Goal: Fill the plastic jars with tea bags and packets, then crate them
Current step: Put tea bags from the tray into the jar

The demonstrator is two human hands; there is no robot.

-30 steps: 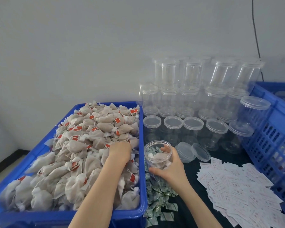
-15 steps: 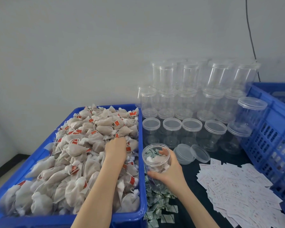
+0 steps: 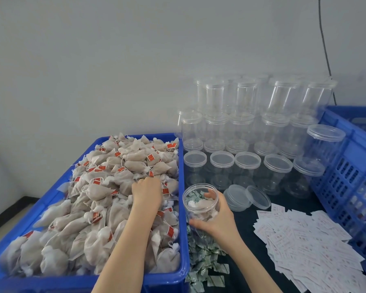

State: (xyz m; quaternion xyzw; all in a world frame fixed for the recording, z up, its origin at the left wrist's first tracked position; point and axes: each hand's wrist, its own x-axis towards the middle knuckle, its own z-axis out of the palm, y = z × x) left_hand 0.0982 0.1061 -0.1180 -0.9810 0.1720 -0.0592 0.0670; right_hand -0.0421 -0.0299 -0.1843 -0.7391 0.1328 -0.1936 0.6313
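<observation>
A blue bin [image 3: 135, 136] on the left is heaped with brown tea bags [image 3: 97, 193] that carry red tags. My left hand [image 3: 147, 193] lies on the heap near its right side, fingers curled down into the bags and partly hidden by them. Just right of the bin, my right hand [image 3: 218, 220] grips an open clear jar [image 3: 195, 197] from the side, thumb at the front. Inside the jar are a few tea bags and a green packet. Below it lies a loose pile of green packets [image 3: 203, 256].
Several empty lidded jars [image 3: 247, 163] stand stacked behind the held jar, against the wall. Two loose lids [image 3: 239, 197] lie beside it. White packets [image 3: 300, 246] spread over the dark tabletop at the right. A blue slotted crate [image 3: 347, 166] lines the right edge.
My left hand has slid a little toward me across the tea bag heap. My right hand keeps its hold on the jar in the same place.
</observation>
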